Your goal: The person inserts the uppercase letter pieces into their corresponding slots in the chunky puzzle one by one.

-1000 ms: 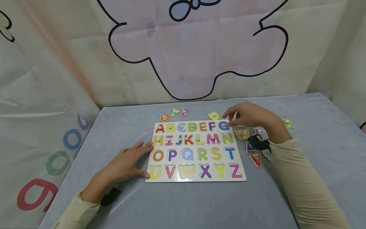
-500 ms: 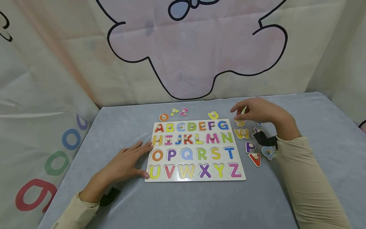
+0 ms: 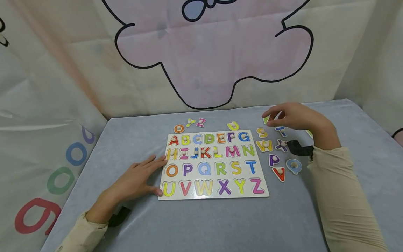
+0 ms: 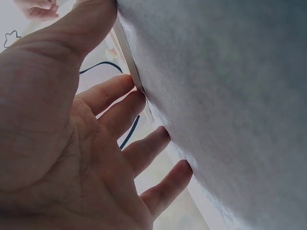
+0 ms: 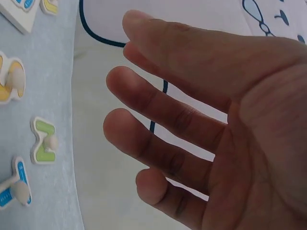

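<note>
A white wooden alphabet board (image 3: pixel 195 175) lies in the middle of the table. Knobbed letters fill its slots from A to M, while the slots from N to Z hold no pieces. My left hand (image 3: pixel 135 180) rests against the board's left edge, fingers spread; the left wrist view shows its fingertips (image 4: pixel 132 103) at that edge. Beyond the board's back right corner, my right hand (image 3: pixel 299 115) hovers over a green letter piece (image 3: pixel 266 120), partly hidden in the head view. The right wrist view shows that piece (image 5: pixel 44 141) lying on the table, apart from the loosely bent fingers (image 5: pixel 124 127).
Right of the board lie the loose S (image 3: pixel 261 132), T (image 3: pixel 281 131), W (image 3: pixel 264 146), X (image 3: pixel 281 145), P (image 3: pixel 274 160), Q (image 3: pixel 294 166) and V (image 3: pixel 278 173). Behind it are O (image 3: pixel 179 128), Y (image 3: pixel 190 122), Z (image 3: pixel 200 122) and U (image 3: pixel 233 126). A printed cloth (image 3: pixel 201 70) hangs behind the table.
My right hand has moved from the G at the board's top right corner, back and right to above the green piece. The G stays in its slot. My left hand stays at the board's edge.
</note>
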Tool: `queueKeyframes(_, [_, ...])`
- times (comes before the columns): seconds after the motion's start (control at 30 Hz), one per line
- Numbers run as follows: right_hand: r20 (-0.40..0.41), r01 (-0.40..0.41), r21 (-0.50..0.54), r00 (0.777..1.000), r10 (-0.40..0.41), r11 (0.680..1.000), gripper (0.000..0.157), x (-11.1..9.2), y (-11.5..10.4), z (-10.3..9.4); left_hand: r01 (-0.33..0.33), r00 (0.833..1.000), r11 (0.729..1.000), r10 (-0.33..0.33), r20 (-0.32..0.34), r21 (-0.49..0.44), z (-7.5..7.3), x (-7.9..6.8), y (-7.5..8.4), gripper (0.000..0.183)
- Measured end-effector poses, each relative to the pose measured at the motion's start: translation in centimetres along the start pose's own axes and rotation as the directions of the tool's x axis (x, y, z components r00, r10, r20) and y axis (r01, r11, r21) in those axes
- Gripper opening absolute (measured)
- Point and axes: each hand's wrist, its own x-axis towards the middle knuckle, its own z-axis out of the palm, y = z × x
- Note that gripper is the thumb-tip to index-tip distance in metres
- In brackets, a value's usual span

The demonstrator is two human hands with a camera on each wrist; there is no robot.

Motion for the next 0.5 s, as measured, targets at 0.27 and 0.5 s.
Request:
queueKeyframes(0.27, [-0.052,-0.045,0.054,0.998,0.048,0.998,0.043,-0.9,2.3,-1.1,-0.014,1.0,1.0,0.013,-0.017,-0.002,0.2,0.0,0.0,0.101])
queueKeyframes(0.5, [-0.105,-0.087,0.073,0.99,0.095,0.993,0.048,-0.7,3.7,-1.2,-0.01,1.0,1.0,0.01,-0.014,-0.003,0.0,0.0,0.0,0.101])
